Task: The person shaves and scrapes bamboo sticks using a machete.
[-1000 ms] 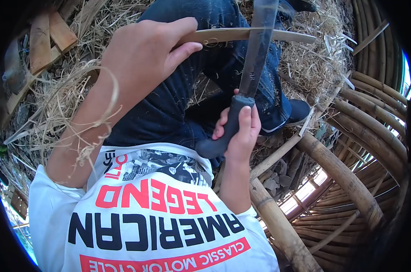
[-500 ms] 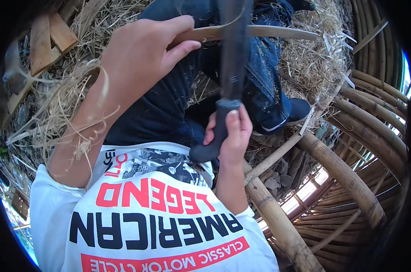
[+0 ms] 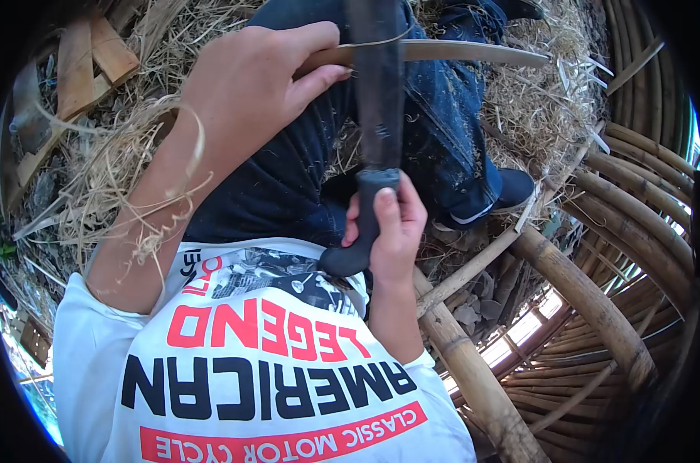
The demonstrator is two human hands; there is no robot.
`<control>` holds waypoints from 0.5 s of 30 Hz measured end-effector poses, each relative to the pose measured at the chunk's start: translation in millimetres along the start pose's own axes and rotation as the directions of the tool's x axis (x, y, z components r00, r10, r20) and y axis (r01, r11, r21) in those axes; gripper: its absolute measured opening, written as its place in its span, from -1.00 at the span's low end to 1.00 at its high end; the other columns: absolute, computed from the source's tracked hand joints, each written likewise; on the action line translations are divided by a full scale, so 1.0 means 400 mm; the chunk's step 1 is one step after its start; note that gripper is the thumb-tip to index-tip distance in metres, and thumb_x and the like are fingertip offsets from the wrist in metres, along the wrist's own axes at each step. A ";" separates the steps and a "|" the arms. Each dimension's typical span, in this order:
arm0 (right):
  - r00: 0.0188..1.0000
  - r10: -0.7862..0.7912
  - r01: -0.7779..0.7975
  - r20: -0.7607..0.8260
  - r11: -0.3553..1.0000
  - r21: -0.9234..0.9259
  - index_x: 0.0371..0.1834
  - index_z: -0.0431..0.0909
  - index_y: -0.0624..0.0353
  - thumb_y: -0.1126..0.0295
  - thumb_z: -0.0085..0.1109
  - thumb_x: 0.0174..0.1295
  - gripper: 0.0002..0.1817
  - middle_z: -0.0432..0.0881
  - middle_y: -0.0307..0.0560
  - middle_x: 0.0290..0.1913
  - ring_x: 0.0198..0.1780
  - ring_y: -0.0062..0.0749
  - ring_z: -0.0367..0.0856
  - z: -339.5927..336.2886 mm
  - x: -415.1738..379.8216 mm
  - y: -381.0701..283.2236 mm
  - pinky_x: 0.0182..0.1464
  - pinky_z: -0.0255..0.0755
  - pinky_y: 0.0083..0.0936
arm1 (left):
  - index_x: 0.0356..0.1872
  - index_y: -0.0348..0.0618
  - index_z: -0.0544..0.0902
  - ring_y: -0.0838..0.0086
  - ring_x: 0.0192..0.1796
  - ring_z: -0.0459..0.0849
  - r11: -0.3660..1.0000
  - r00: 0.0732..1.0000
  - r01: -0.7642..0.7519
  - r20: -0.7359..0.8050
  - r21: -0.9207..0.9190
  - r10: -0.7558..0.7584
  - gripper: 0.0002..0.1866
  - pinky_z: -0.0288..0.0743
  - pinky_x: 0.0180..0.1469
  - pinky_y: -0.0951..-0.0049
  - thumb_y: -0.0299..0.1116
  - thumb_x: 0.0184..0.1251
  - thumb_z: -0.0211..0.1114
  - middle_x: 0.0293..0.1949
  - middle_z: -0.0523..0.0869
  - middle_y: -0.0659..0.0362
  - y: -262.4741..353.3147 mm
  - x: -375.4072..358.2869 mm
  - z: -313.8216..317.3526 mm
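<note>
My left hand [image 3: 246,89] is closed on one end of a long bamboo strip [image 3: 465,51], thumb and forefinger pinching it. The strip runs out to the right above my legs. In my right hand [image 3: 398,231] is the black handle of a machete [image 3: 382,116], its dark blade pointing up and away from me. The blade crosses over the strip just right of my left fingers, and its far end is cut off by the top of the view. A thin curled shaving [image 3: 381,41] shows at the blade.
Fine shavings [image 3: 126,166] hang on my left forearm and cover the ground around my legs [image 3: 442,131]. Wooden pieces [image 3: 76,69] lie at the upper left. Thick bamboo poles [image 3: 585,297] and a slatted bamboo structure [image 3: 635,208] stand close on my right.
The machete has slid left along the strip, nearer to my left hand. My left hand and the strip have shifted slightly right in view.
</note>
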State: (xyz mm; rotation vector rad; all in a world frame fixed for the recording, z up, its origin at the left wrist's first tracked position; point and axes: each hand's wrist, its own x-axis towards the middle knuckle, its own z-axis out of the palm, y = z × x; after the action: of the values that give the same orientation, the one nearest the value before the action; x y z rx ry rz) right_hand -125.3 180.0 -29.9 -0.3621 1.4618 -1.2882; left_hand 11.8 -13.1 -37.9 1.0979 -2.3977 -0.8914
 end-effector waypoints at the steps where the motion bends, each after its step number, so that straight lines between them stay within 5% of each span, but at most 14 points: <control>1: 1.000 0.000 0.001 -0.018 0.999 0.038 0.11 0.44 0.30 0.19 0.09 0.50 -0.63 0.57 -0.07 -0.45 -0.62 -0.55 0.52 0.004 0.006 0.000 -0.58 0.43 -0.61 | -0.22 -0.08 0.61 0.08 -0.42 0.67 1.000 1.000 0.007 0.001 0.008 -0.007 -0.74 0.47 -0.37 0.22 -0.11 0.34 0.36 -0.48 0.68 0.04 -0.003 -0.002 -0.002; 13: 0.997 0.034 -0.037 0.065 0.998 0.047 0.10 0.44 0.30 0.17 0.07 0.51 -0.62 0.56 -0.07 -0.50 -0.64 -0.55 0.52 0.003 0.002 0.001 -0.60 0.44 -0.60 | -0.20 -0.09 0.62 0.06 -0.39 0.69 1.000 1.000 0.011 0.015 -0.009 -0.011 -0.80 0.50 -0.34 0.23 -0.21 0.34 0.36 -0.44 0.72 0.04 -0.001 -0.004 -0.002; 15: 0.991 0.066 -0.074 0.113 0.995 0.063 0.30 0.36 0.34 0.05 -0.03 0.53 -0.45 0.52 -0.07 -0.51 -0.66 -0.54 0.50 0.000 0.003 0.005 -0.63 0.45 -0.59 | -0.19 -0.10 0.63 0.06 -0.36 0.70 1.000 1.000 -0.001 -0.012 0.001 0.001 -0.81 0.51 -0.32 0.24 -0.25 0.32 0.36 -0.40 0.74 0.04 -0.001 -0.004 0.000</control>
State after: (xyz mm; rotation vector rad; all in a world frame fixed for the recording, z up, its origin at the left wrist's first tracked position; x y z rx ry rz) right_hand -124.8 179.8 -32.2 -0.3296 1.3230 -1.2384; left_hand 12.9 -12.1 -38.3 1.0998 -2.3885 -0.8810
